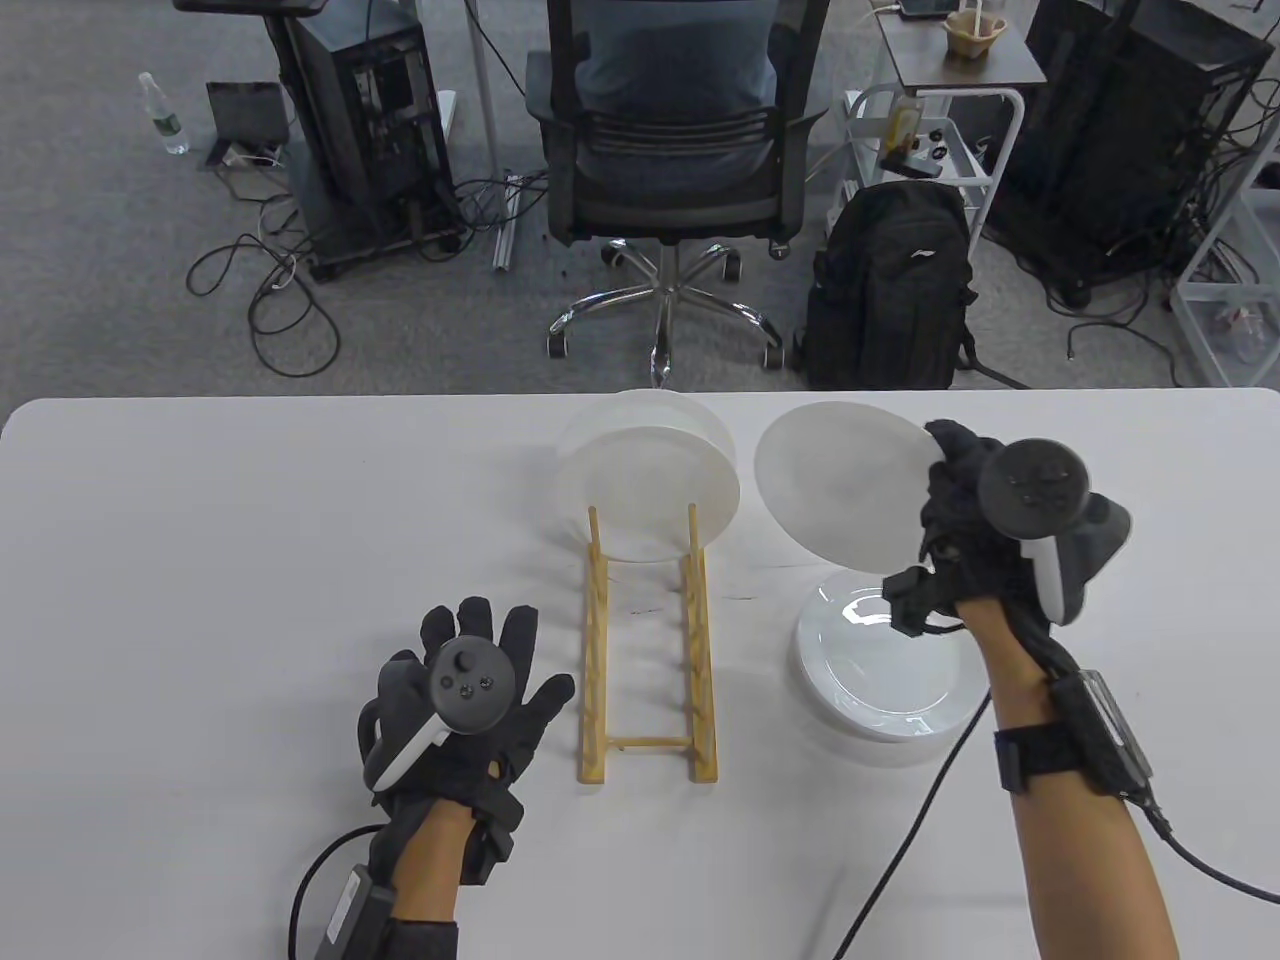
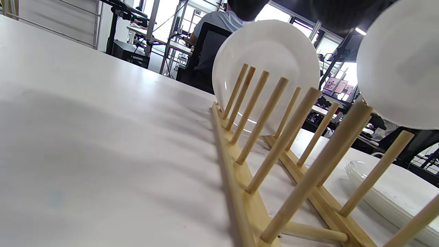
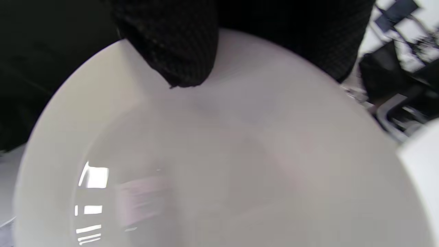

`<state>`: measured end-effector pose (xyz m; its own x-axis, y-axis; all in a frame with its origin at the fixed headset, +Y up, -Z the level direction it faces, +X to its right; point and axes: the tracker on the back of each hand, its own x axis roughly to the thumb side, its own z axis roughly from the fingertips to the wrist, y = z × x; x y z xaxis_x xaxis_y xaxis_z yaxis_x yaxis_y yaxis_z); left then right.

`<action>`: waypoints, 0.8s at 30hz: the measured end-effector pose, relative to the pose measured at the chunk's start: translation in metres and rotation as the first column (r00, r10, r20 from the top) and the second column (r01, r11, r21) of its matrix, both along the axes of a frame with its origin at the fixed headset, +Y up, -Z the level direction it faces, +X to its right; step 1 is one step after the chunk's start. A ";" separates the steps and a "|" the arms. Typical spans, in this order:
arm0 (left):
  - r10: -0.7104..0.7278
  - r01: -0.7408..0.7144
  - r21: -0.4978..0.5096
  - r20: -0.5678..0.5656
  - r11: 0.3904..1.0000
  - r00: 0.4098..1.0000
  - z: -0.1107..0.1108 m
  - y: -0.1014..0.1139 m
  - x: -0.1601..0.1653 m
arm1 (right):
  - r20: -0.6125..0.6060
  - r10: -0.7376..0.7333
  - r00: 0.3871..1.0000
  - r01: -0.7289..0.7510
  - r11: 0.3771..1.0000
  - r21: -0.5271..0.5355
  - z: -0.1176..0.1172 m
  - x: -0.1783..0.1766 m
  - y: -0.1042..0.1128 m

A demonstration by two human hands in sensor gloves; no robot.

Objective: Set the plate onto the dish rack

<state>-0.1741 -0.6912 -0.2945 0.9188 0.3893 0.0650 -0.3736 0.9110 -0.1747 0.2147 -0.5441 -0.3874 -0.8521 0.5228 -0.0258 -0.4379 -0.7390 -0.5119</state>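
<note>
No legible text, labels or numbers appear in any view; the only mark is a small white swoosh-shaped logo on the black backpack (image 1: 888, 290) standing on the floor beyond the bench, with no wording readable beside it.

Beyond the white table (image 1: 250, 520), grey carpet holds an office chair (image 1: 668, 150), a black backpack (image 1: 890, 290) and computer towers (image 1: 370, 120).
</note>
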 end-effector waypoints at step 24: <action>0.024 -0.024 -0.014 0.014 1.000 1.000 -0.001 -0.001 0.000 | -0.289 0.444 0.848 -0.472 0.881 -0.035 -0.058 -0.206 -0.075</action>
